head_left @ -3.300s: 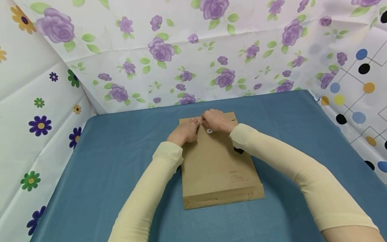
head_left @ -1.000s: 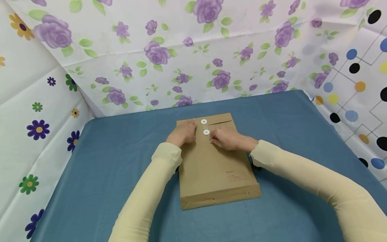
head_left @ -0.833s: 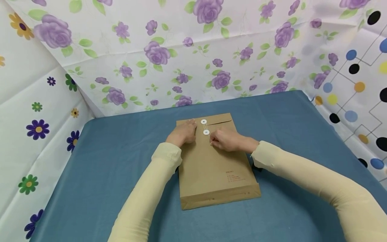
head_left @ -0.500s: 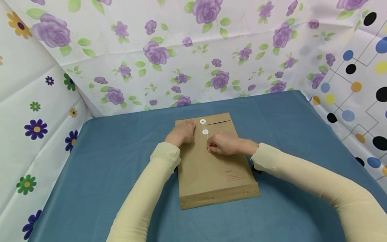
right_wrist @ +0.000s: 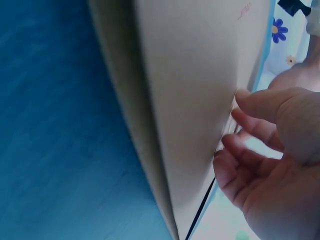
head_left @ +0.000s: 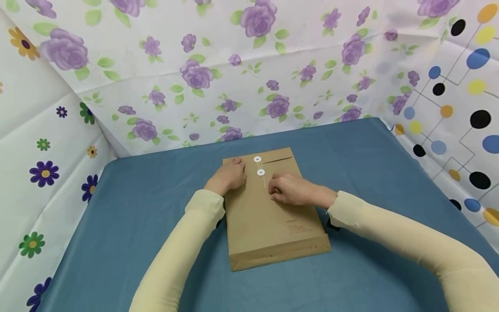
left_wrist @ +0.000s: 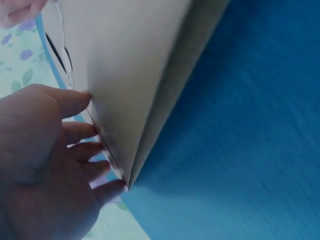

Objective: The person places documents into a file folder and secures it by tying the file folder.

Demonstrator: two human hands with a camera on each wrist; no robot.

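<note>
A brown kraft-paper document envelope (head_left: 269, 216) lies flat, its flap end away from me. String winds between an upper white button (head_left: 257, 159) and a lower white button (head_left: 260, 172), and a loose string tail (head_left: 264, 181) hangs below them. On the envelope's upper left rests my left hand (head_left: 231, 175); the left wrist view shows its thumb and spread fingers (left_wrist: 105, 192) touching the paper. My right hand (head_left: 290, 189) is just right of the string tail, fingers loosely bent. In the right wrist view its thumb (right_wrist: 260, 102) and index finger stand apart with nothing between them.
A blue cloth (head_left: 156, 225) covers the table under the envelope. Behind it hangs a sheet with purple roses (head_left: 196, 74), with other patterned sheets at left and right. Black wrist-camera parts show at both cuffs.
Both hands were together at the buttons; then my right hand drew the string end down toward me and has let it go. My left hand has kept to the envelope's upper left.
</note>
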